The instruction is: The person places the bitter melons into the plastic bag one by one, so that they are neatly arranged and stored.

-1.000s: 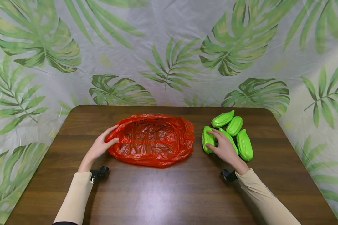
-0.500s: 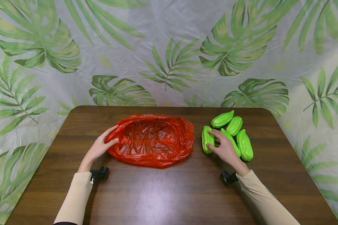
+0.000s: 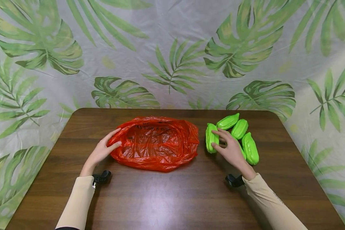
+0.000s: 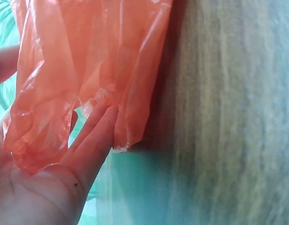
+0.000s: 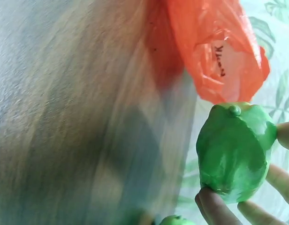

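**Left hand (image 3: 100, 151) on red bag (image 3: 158, 163), right hand (image 3: 230, 150) gripping green fruit (image 3: 211, 139)**

At the far left we record a beige left sleeve (image 3: 75, 199) and a black wrist device (image 3: 103, 176). The left hand is at the left end of the red bag. Its grip is spread: thumb and fingers stand apart with plastic between them, and the wrist view shows nearly straight fingers touching the film.

The red bag rests left of centre on the brown table (image 3: 161, 201), mouth upward, with dark print on its far inner wall.

Just right of the bag, apart from it, we find the green fruit, lengthwise to us. The right hand's grip is closed on it, thumb and fingertips bearing on its surface. We cannot tell whether its underside clears the table.

Further right we count four similar pieces, the fruit cluster (image 3: 250, 149), one partly hidden by the right hand. Below them we note the matching right sleeve (image 3: 271, 199). Leaf-printed cloth (image 3: 172, 105) hangs behind the table.
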The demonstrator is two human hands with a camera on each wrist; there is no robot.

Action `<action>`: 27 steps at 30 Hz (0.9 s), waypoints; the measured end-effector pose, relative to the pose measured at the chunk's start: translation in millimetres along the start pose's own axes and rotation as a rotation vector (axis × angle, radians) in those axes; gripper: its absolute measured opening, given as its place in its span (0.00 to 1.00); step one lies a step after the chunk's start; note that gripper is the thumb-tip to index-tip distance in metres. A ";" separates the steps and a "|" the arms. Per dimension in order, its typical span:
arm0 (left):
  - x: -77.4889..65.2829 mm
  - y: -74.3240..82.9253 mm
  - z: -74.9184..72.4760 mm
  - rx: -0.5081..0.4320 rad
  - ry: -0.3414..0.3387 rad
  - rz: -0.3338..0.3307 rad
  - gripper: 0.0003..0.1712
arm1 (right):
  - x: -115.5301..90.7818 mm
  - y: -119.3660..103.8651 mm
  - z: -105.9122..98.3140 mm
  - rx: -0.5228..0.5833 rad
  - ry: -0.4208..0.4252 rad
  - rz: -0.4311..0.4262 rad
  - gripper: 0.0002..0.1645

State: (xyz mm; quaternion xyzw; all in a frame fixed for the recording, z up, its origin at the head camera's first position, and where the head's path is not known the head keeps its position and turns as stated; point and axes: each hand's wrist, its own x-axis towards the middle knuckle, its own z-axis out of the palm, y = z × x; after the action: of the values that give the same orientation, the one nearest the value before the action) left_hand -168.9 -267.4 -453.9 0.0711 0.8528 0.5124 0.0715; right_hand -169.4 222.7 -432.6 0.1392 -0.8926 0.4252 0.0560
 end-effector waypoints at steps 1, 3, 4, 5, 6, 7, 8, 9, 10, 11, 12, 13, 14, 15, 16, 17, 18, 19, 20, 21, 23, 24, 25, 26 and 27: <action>0.1 -0.4 -0.1 0.000 -0.001 -0.005 0.36 | 0.1 -1.3 -0.4 0.005 0.000 0.002 0.29; -0.3 -0.6 0.0 0.002 -0.001 -0.012 0.36 | 0.2 -3.7 -0.9 0.016 -0.003 0.006 0.29; -0.8 -0.4 0.0 0.008 -0.001 -0.016 0.37 | 0.2 -5.3 -1.3 0.022 -0.003 0.006 0.29; -1.3 -0.3 0.2 0.013 -0.001 -0.018 0.37 | 0.4 -6.9 -1.6 0.028 -0.003 0.005 0.29; -1.8 -0.5 0.5 0.018 0.000 -0.018 0.37 | 0.3 -8.5 -1.9 0.032 -0.004 0.005 0.29; -2.2 -0.5 0.8 0.021 0.000 -0.020 0.37 | 0.3 -10.5 -2.4 0.039 -0.005 0.005 0.30; -2.6 -0.5 1.1 0.023 0.001 -0.020 0.37 | 0.2 -12.2 -2.9 0.044 -0.006 0.003 0.30; -2.7 -0.7 1.4 0.023 0.001 -0.019 0.38 | 0.1 -14.2 -3.4 0.049 -0.006 0.002 0.30; -2.7 -1.1 1.6 0.025 0.001 -0.019 0.38 | 0.2 -16.1 -3.8 0.053 -0.006 0.000 0.30; -2.5 -1.6 1.8 0.026 0.001 -0.017 0.38 | 0.4 -18.1 -4.1 0.059 -0.006 -0.001 0.30; -2.2 -2.0 1.8 0.028 0.001 -0.017 0.38 | 0.5 -20.4 -4.6 0.061 -0.006 -0.003 0.30; -1.8 -2.6 1.8 0.029 0.001 -0.018 0.38 | 0.8 -22.8 -5.0 0.064 -0.006 -0.003 0.30; -1.4 -3.1 1.9 0.031 0.002 -0.018 0.39 | 1.2 -24.9 -5.2 0.064 -0.007 -0.005 0.30; -1.1 -3.6 1.9 0.033 0.002 -0.018 0.39 | 1.7 -27.3 -5.4 0.068 -0.009 -0.009 0.30; -1.1 -3.7 1.8 0.035 0.002 -0.018 0.39 | 2.2 -30.0 -5.6 0.071 -0.010 -0.012 0.30; -1.0 -3.6 1.9 0.035 0.002 -0.019 0.39 | 2.6 -32.7 -5.7 0.072 -0.013 -0.015 0.30; -1.1 -3.5 2.0 0.034 0.003 -0.020 0.39 | 3.1 -35.6 -5.7 0.076 -0.017 -0.018 0.30; -1.2 -3.4 2.0 0.033 0.004 -0.020 0.39 | 3.6 -37.9 -5.2 0.081 -0.020 -0.023 0.30; -1.4 -2.9 2.2 0.031 0.004 -0.020 0.39 | 4.2 -40.3 -4.6 0.083 -0.023 -0.032 0.30; -1.7 -2.5 2.3 0.030 0.005 -0.020 0.39 | 4.8 -42.5 -3.9 0.087 -0.026 -0.039 0.29; -1.9 -2.3 2.4 0.030 0.006 -0.021 0.39 | 6.3 -46.3 -1.6 0.093 -0.032 -0.053 0.29; -2.1 -2.0 2.5 0.033 0.006 -0.020 0.39 | 7.1 -48.0 -0.2 0.094 -0.035 -0.061 0.29; -2.2 -1.7 2.5 0.036 0.007 -0.018 0.39 | 7.8 -49.7 1.1 0.095 -0.038 -0.068 0.29; -2.0 -1.6 2.5 0.039 0.008 -0.017 0.39 | 8.5 -51.6 2.4 0.096 -0.042 -0.071 0.29; -1.7 -2.2 2.4 0.040 0.009 -0.016 0.39 | 9.1 -53.6 3.8 0.099 -0.046 -0.075 0.29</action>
State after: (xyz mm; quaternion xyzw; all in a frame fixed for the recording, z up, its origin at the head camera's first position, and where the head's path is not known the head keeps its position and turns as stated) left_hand -166.8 -266.7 -456.9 0.0633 0.8638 0.4948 0.0703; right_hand -162.2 185.8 -393.2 0.1848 -0.8656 0.4632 0.0445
